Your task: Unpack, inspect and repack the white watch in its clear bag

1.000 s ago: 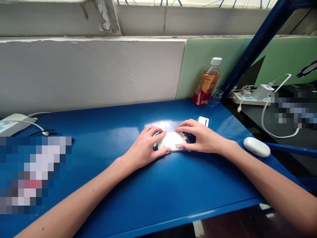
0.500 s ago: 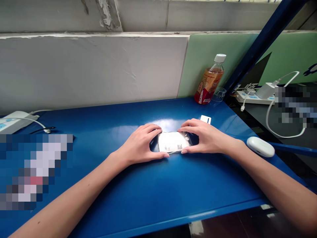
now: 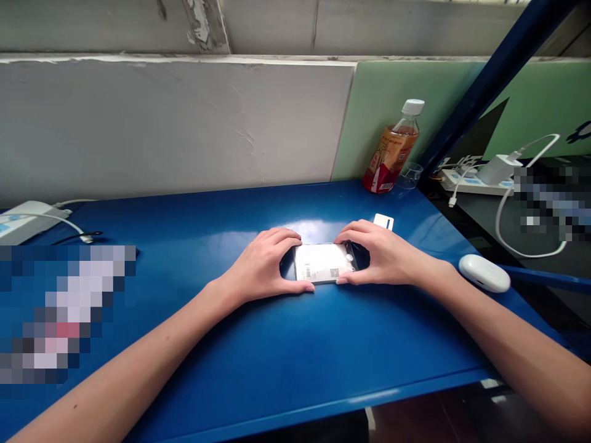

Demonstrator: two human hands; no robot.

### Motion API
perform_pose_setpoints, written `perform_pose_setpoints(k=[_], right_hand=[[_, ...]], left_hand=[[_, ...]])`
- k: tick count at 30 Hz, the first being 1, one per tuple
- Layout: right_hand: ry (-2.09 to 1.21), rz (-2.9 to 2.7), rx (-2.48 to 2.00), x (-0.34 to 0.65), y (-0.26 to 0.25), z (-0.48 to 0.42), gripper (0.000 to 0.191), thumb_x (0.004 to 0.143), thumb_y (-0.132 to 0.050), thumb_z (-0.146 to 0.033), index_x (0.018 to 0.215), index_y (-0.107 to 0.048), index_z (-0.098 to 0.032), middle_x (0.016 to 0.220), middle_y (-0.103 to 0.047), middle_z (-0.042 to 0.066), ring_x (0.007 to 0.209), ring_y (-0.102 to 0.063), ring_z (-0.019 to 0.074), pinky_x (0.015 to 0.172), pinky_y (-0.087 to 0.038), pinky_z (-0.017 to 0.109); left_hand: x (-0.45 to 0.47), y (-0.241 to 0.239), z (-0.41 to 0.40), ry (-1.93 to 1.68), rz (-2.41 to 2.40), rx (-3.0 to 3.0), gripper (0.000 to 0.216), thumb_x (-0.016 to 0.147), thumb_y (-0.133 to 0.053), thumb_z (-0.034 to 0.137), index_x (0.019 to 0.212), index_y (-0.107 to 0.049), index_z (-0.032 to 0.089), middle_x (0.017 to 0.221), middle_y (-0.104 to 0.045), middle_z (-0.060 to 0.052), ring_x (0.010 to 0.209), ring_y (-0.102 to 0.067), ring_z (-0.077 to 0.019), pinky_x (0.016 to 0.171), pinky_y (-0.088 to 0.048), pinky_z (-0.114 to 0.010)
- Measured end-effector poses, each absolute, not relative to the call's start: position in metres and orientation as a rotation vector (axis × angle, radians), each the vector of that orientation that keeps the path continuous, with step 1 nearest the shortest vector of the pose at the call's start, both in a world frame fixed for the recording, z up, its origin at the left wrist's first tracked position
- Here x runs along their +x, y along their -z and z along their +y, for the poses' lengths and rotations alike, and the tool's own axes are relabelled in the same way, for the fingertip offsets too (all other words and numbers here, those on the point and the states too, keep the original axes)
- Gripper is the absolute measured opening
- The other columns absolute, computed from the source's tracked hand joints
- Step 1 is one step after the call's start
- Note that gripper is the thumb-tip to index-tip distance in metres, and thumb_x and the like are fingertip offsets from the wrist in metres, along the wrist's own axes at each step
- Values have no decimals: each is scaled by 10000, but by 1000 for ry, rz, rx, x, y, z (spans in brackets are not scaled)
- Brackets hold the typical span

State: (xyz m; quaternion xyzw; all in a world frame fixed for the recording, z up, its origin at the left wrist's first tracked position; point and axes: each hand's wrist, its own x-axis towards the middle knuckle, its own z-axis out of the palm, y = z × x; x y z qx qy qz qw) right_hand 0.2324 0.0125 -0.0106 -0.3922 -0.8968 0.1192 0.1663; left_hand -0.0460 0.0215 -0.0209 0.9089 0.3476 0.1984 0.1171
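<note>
A small flat packet with a white label (image 3: 319, 263) lies on the blue table (image 3: 295, 344), its dark, glossy ends showing at both sides. A barcode and a square code are printed on the label. My left hand (image 3: 268, 266) grips the packet's left end, thumb along the near edge and fingers at the far edge. On the right end, my right hand (image 3: 385, 253) has the same hold, with the thumb in front and fingers behind. Just behind my right hand a white card (image 3: 384, 221) is partly hidden.
A bottle of reddish drink (image 3: 392, 147) stands at the back right beside a clear cup-like piece (image 3: 410, 176). A white rounded case (image 3: 484, 273) lies near my right forearm. White power strips (image 3: 32, 220) with cables are at left and right. A blue post (image 3: 498, 80) slants up.
Both hands keep their hold on the packet. Glare on the label has lessened, and its printed codes show more clearly. The camera view has shifted slightly.
</note>
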Motion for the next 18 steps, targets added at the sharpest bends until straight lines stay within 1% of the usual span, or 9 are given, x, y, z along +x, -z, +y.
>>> perform_pose_setpoints(k=[4, 7, 10, 14, 17, 18], right_hand=[[-331, -2540, -1104, 231, 12, 12, 600, 725, -779, -572, 1145, -645, -165, 1113, -673, 142, 1012, -621, 308, 847, -528, 436], [-323, -2515, -1078, 228, 13, 11, 586, 733, -778, -561, 1142, -644, -163, 1110, -671, 147, 1006, -622, 309, 848, -529, 445], [-330, -2493, -1030, 224, 14, 9, 557, 751, -770, -545, 1146, -644, -172, 1095, -673, 145, 999, -626, 305, 845, -531, 446], [-340, -2488, -997, 222, 15, 7, 475, 806, -729, -500, 1151, -643, -185, 1116, -659, 142, 1011, -626, 295, 850, -531, 429], [-286, -2487, -995, 222, 13, 6, 378, 849, -679, -395, 1152, -643, -172, 1144, -640, 150, 1010, -617, 282, 853, -516, 407], [-259, -2483, -1008, 222, 12, 6, 351, 853, -660, -355, 1146, -646, -162, 1115, -646, 147, 978, -618, 271, 829, -512, 391]], left_hand=[[-45, 19, 21, -582, 1023, 2645, 752, 678, -777, 661, 1202, -626, 143, 1265, -651, -177, 1191, -594, -358, 1013, -470, -508], [-44, 18, 17, -588, 1007, 2647, 718, 748, -753, 569, 1300, -586, 143, 1339, -608, -184, 1226, -572, -359, 1034, -464, -511], [-41, 20, 13, -614, 968, 2637, 649, 830, -697, 510, 1366, -554, 174, 1396, -572, -175, 1269, -544, -355, 1054, -454, -516], [-37, 24, 11, -612, 878, 2653, 552, 871, -679, 470, 1343, -582, 200, 1336, -629, -137, 1272, -544, -339, 1069, -443, -517], [-36, 25, 11, -625, 872, 2647, 521, 862, -695, 445, 1310, -601, 196, 1295, -656, -120, 1264, -548, -328, 1072, -446, -501], [-36, 26, 11, -630, 872, 2646, 521, 859, -698, 441, 1305, -603, 189, 1291, -658, -122, 1264, -547, -327, 1073, -446, -499]])
